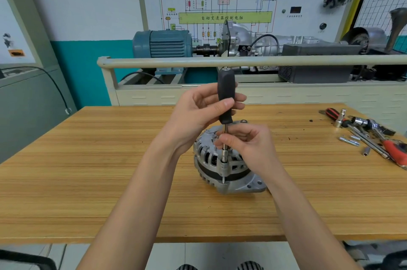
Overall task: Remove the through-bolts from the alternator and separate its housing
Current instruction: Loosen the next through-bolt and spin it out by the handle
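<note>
Closest to you, the alternator (224, 166) sits flat on the wooden tabletop (88, 181), roughly in the middle, mounting ears down near the front edge of its housing. You've got a nut driver (225, 102) standing pretty much upright on it, with the socket end seated on a through-bolt (223, 178) at the near rim of the housing; you can see the bolt's shank running down the side past the black stator band. Your right hand (248, 144) is pinching the driver's thin metal shaft just above the socket, fingers curled round it, with the heel of the hand over the top of the alternator. Your left hand (198, 111) is a bit higher and further back, wrapped round the black handle with the thumb laid across the front. Off to the right on the tabletop there's a loose pile of tools (370, 135): a ratchet, sockets, red-handled pliers, plus a few small bolts (350, 141) lying just beside them. Past the far edge of the tabletop is a trainer stand with a blue electric motor (163, 44) coupled to a silver gearbox (246, 38), and behind that a white wiring diagram panel (220, 5) on the wall.
</note>
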A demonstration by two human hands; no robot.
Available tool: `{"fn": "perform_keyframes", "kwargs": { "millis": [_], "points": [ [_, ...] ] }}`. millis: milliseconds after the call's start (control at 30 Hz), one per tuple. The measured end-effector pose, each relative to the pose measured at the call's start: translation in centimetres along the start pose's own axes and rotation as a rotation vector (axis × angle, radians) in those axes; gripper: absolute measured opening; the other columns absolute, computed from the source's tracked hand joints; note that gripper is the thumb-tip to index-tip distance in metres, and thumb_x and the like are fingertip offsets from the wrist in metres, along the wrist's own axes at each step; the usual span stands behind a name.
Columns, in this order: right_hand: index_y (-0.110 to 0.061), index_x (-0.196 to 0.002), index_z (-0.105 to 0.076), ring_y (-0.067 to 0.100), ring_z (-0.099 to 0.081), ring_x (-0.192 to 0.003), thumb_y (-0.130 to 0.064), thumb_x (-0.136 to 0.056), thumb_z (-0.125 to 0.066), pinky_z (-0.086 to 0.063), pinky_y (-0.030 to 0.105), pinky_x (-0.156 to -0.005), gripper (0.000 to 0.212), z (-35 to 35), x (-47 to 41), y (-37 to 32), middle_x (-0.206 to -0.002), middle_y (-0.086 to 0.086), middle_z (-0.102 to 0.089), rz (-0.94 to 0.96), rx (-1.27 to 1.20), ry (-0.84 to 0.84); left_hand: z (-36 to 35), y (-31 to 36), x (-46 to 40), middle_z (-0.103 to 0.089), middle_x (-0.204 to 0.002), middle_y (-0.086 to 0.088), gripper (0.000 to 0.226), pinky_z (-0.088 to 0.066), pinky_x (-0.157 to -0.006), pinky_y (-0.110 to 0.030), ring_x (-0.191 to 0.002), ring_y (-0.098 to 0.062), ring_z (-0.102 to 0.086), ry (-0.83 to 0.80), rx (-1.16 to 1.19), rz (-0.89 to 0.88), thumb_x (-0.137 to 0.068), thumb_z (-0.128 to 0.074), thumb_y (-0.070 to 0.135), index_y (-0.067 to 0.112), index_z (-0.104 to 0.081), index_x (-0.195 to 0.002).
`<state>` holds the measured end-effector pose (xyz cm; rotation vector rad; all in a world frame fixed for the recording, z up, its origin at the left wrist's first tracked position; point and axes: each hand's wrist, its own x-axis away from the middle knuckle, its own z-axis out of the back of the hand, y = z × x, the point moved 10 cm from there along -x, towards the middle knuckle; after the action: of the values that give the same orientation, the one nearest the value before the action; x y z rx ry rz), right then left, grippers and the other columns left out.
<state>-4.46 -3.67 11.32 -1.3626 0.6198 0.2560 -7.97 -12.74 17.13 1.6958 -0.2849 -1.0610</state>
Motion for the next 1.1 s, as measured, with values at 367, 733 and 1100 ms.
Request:
{"fn": "perform_keyframes", "kwargs": {
  "millis": [367,733,1100],
  "points": [
    [-0.018,-0.083,-0.071,0.018,-0.072,-0.071,-0.01,-0.08,-0.071,-0.056,0.025,-0.07,0.009,-0.1,0.1,0.0,-0.074,0.0,-0.074,0.036,-0.008,-0.014,0.7,0.0,-0.4,-0.074,-0.081,-0.007,0.036,-0.057,-0.069,-0.029,-0.075,-0.021,-0.071,0.192,-0.061,-0.012,-0.061,-0.077,0.014,0.006,-0.062,-0.092],
    [-0.019,-0.087,-0.072,0.022,-0.072,-0.076,-0.019,-0.082,-0.07,-0.058,0.031,-0.075,0.005,-0.5,0.4,-0.3,-0.079,0.002,-0.074,0.039,-0.02,-0.048,0.9,0.2,-0.5,-0.074,-0.083,-0.006,0.033,-0.056,-0.074,-0.032,-0.08,-0.023,-0.071,0.159,0.025,-0.034,-0.058,-0.076,0.008,0.007,-0.067,-0.091],
    [-0.012,-0.09,-0.068,0.021,-0.071,-0.076,-0.004,-0.093,-0.054,-0.057,0.032,-0.076,0.016,-1.3,0.1,0.1,-0.076,0.0,-0.073,0.015,0.013,-0.136,-0.3,0.2,-0.4,-0.074,-0.093,-0.007,0.024,-0.055,-0.079,-0.029,-0.089,-0.022,-0.071,-0.003,0.049,-0.017,-0.081,-0.066,0.01,0.005,-0.065,-0.105]
  ]
}}
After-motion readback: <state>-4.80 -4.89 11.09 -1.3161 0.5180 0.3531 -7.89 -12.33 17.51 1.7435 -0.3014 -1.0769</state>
